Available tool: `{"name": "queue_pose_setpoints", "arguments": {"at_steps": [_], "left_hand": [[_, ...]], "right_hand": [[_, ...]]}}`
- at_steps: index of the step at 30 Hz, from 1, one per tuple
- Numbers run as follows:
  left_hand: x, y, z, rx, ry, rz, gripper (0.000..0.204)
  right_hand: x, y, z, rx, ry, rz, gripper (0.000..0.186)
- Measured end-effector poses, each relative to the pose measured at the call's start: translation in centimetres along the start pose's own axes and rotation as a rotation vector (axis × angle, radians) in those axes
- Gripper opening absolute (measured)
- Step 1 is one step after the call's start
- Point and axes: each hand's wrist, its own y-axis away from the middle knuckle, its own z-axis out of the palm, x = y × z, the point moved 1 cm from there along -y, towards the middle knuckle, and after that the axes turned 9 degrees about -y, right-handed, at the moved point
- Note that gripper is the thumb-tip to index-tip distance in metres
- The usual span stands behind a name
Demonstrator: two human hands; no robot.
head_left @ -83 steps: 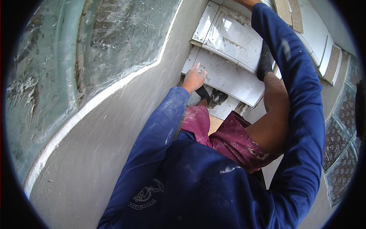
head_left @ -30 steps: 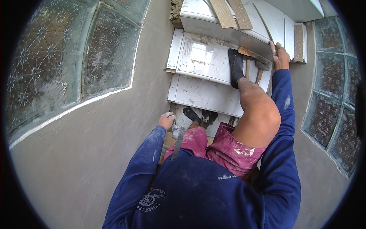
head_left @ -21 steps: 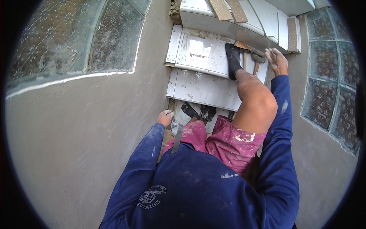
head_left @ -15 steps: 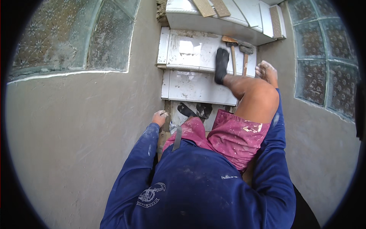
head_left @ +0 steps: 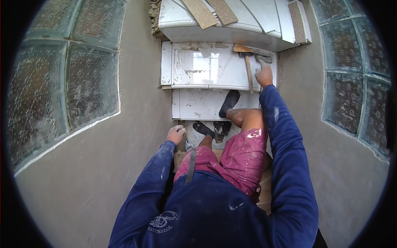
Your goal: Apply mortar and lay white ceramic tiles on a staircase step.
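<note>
My right hand (head_left: 264, 76) is on the upper white step, its fingers curled around the covered handle of a grey-headed hammer (head_left: 264, 56). One finger stretches toward the hammer's head. Just left of it lies a long tool with an orange-brown head and wooden handle (head_left: 249, 71). Low by the left wall, my left hand (head_left: 176, 134) is closed, with something small and greyish at its fingertips that I cannot make out. My right foot in a dark sock (head_left: 230, 103) rests on the step below the tools, and my left foot (head_left: 203, 129) is lower down.
White-tiled steps (head_left: 194, 103) rise ahead between two grey plastered walls (head_left: 142, 103). Cut tile strips (head_left: 202, 12) lie on the top step. Patterned glass blocks (head_left: 93, 80) are set in both walls. A dark crumpled thing (head_left: 222, 128) lies beside my left foot.
My right hand has reached forward from beside my knee onto the hammer. My raised right leg has come down, its foot now on a lower step. My left hand stays low by the wall.
</note>
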Motion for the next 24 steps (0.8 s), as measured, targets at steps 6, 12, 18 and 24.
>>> {"name": "queue_pose_setpoints", "arguments": {"at_steps": [6,12,18,24], "left_hand": [[8.9,-4.1,-0.5,-0.051,0.167,-0.013,0.039],[20.0,-7.2,-0.7,-0.349,0.758,-0.219,0.04],[26.8,-11.4,0.1,-0.289,1.27,-0.082,0.039],[20.8,-12.3,-6.1,-0.125,1.182,-0.198,0.045]], "right_hand": [[-0.4,-7.2,0.8,-0.11,0.396,-0.008,0.055],[-4.4,-5.2,-0.6,-0.214,0.077,-0.229,0.031],[-10.5,4.7,0.1,-0.468,-0.451,-0.151,0.029],[-2.9,3.7,5.6,-0.128,-0.255,0.148,0.053]]}}
